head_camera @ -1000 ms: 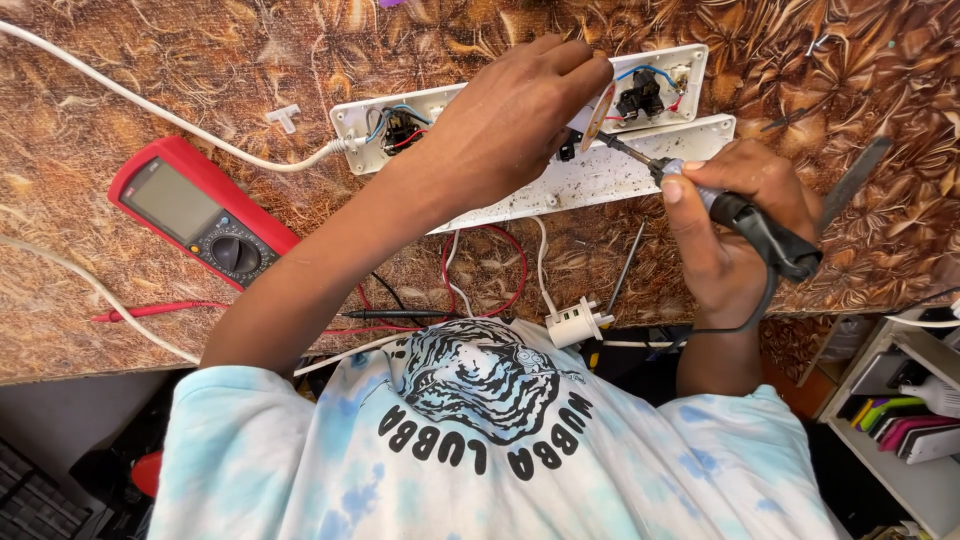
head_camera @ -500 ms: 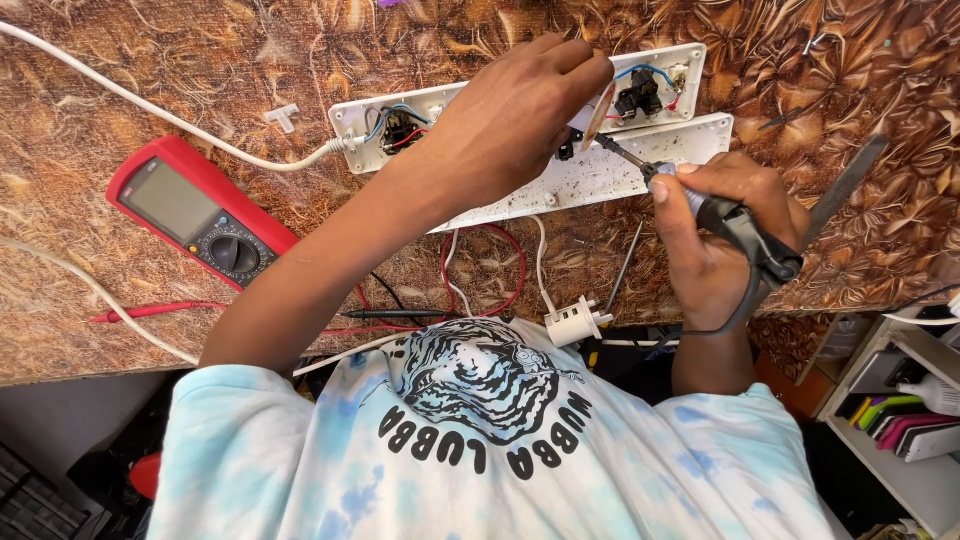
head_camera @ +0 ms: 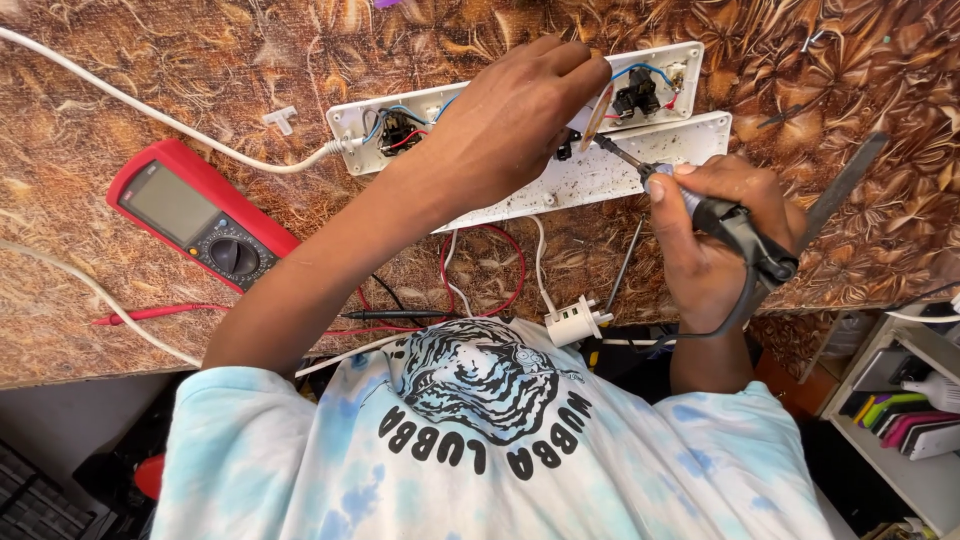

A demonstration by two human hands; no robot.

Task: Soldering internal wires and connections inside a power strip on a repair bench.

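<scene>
The left hand [head_camera: 510, 120] pinches a thin stick [head_camera: 597, 117] over the open power strip [head_camera: 520, 130]; the right hand [head_camera: 715, 245], closed around a soldering iron [head_camera: 700, 205], is just beside the strip.

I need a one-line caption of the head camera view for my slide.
Left hand steadies an opened white power strip while the right hand applies a soldering iron; a red multimeter lies beside.

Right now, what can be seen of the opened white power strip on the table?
The power strip is a long white plastic box lying flat and slightly tilted on the brown patterned table. Its cover is off and lies just below it. Blue, red and black wires and dark parts show inside. A white cable enters its left end. The left hand rests on its middle; the soldering iron in the right hand points into it.
</scene>
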